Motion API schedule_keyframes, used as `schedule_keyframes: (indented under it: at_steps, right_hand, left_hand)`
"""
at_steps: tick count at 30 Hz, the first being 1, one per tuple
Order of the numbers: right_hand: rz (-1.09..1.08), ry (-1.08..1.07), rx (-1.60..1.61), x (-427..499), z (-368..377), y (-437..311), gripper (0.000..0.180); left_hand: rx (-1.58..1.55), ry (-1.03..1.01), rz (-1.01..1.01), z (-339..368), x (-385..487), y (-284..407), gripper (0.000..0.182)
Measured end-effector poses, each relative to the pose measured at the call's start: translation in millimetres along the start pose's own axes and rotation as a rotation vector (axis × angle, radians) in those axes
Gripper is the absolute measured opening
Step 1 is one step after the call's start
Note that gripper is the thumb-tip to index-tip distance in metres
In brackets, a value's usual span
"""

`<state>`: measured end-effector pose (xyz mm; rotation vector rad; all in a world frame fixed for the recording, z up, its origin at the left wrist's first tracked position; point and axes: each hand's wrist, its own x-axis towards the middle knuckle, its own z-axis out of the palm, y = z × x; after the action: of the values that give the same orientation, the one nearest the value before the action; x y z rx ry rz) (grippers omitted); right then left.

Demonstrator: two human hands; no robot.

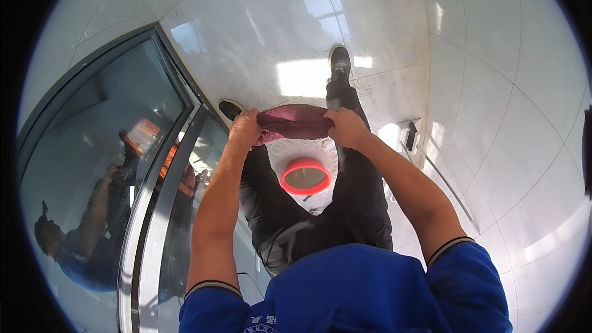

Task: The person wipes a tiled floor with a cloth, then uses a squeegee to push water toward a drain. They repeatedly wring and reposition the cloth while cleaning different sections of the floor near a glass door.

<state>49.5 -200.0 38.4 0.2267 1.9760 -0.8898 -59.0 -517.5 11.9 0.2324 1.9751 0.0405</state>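
Note:
A dark red cloth [296,120] is stretched between my two hands, folded into a band in front of me. My left hand [245,127] grips its left end, and my right hand [346,127] grips the other end. Below the cloth, on the floor between my legs, stands a round red bucket [306,189] with dull, murky contents that look like water. The cloth is held apart from the bucket. Its underside is hidden from this angle.
On the left is a glass door [115,101] with a grey metal frame, reflecting a person. White tiled walls [485,101] curve up at right. A squeegee or broom-like tool with a thin pole [448,189] leans near the right wall. Wet-looking smears mark the tiled floor [379,85].

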Motion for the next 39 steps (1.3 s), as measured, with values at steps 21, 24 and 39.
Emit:
schedule_keyframes:
  at_steps: [21, 24, 39]
  right_hand:
    - [0.148, 0.722, -0.045, -170.5, -87.5, 109.1, 0.03]
    - [0.18, 0.698, 0.091, -200.9, -90.1, 116.4, 0.028]
    - [0.337, 0.391, 0.531, -279.8, -2.6, 167.4, 0.029]
  left_hand:
    - [-0.392, -0.154, 0.189, -83.2, -61.3, 201.2, 0.042]
    - [-0.402, -0.24, 0.268, -92.3, -73.8, 212.3, 0.043]
    - [-0.285, -0.48, 0.188, -24.2, -96.1, 238.9, 0.036]
